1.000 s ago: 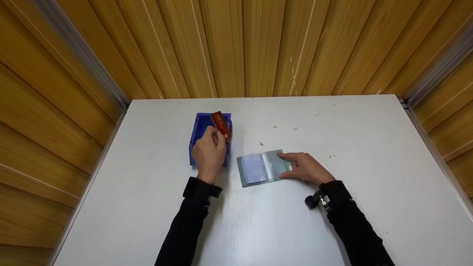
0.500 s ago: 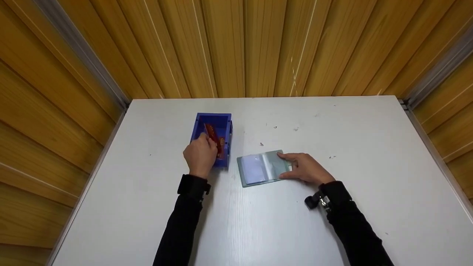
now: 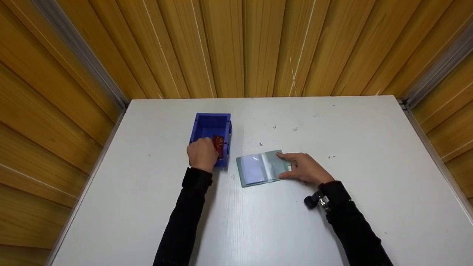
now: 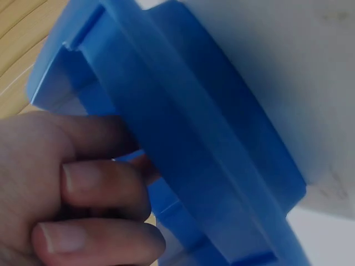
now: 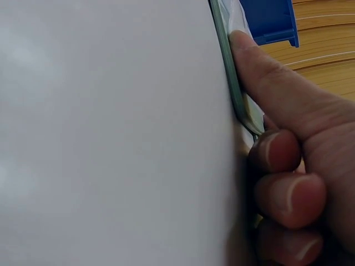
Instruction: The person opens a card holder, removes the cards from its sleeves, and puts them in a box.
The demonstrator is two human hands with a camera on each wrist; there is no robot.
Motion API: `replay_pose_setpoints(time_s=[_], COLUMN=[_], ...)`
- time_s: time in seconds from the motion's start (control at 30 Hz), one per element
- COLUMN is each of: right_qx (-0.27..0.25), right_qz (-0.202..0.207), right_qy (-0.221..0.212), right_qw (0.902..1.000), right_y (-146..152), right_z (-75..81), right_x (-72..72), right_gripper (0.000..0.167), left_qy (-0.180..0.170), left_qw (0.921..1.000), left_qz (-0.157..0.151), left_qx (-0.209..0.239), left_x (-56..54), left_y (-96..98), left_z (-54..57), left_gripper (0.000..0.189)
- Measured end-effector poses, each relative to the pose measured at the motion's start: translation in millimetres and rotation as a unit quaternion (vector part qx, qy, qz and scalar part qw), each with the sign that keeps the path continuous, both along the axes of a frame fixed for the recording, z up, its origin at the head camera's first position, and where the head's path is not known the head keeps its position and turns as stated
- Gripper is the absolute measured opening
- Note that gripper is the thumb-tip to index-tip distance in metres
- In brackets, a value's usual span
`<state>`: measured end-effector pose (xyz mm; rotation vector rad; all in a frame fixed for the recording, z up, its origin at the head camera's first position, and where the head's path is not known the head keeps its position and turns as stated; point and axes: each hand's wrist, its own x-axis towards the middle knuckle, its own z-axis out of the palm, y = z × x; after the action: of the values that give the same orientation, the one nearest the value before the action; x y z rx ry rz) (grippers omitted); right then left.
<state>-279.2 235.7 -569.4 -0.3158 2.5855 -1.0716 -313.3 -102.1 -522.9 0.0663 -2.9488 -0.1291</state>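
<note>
In the head view, my left hand (image 3: 202,153) reaches into a blue plastic bin (image 3: 213,119) from its near left side. Beside the fingers, inside the bin, is a dark red card-like packet (image 3: 218,144) with gold marks. The left wrist view shows my left hand (image 4: 83,188) with its lower fingers curled; the bin wall (image 4: 183,133) hides the thumb and index tips, so a hold cannot be seen. My right hand (image 3: 308,170) grips the right end of an opened pale green card holder (image 3: 255,170) with clear sleeves, thumb at its near edge, forefinger at its far edge.
Both hands work over a white table (image 3: 362,140) with small dark marks on its surface. Yellow wood-look panels (image 3: 258,48) close off the back and sides. The bin stands just left of the card holder, with a narrow gap between.
My left hand first lowered a red packet into the bin, then moved slightly right and deeper. Two red packets showed in the bin half a second ago; one shows now. My right hand stayed put.
</note>
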Motion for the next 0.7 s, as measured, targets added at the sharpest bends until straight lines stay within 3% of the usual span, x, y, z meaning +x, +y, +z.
replay_pose_setpoints(time_s=[0.13,0.27,0.33,0.47,0.53,0.6,0.63,0.7], right_qx=[-0.012,-0.011,-0.009,-0.006,-0.006,-0.007,-0.007,-0.008], right_qz=[-0.006,-0.012,-0.013,-0.015,-0.013,-0.015,-0.012,-0.013], right_qy=[-0.007,-0.013,-0.015,-0.018,-0.018,-0.019,-0.017,-0.016], right_qw=[0.9999,0.9998,0.9998,0.9997,0.9997,0.9997,0.9998,0.9998], right_y=[-1,-2,-2,-3,-2,-2,-2,-2], right_z=[0.3,0.8,0.7,0.6,0.4,0.3,0.2,0.6], right_x=[0.2,0.4,0.3,0.2,0.2,0.2,0.0,-0.4], right_gripper=[0.082,0.082,0.082,0.082,0.082,0.082,0.083,0.082], left_qy=[-0.012,-0.009,0.017,0.119,0.170,0.193,0.190,0.142], left_qw=[0.9992,0.9993,0.9997,0.9924,0.9829,0.9727,0.9681,0.9640], left_qz=[-0.001,0.001,0.002,-0.010,-0.039,-0.085,-0.115,-0.174], left_qx=[-0.039,-0.037,-0.019,0.030,0.060,0.096,0.116,0.143], left_x=[1.8,3.4,4.5,10.9,16.5,23.3,26.9,33.9], left_y=[0.3,-0.1,0.0,5.8,12.6,21.6,26.5,36.3], left_z=[-1.3,-0.2,0.3,5.8,9.9,13.9,14.9,15.0], left_gripper=[0.019,0.019,0.025,0.020,0.019,0.022,0.023,0.025])
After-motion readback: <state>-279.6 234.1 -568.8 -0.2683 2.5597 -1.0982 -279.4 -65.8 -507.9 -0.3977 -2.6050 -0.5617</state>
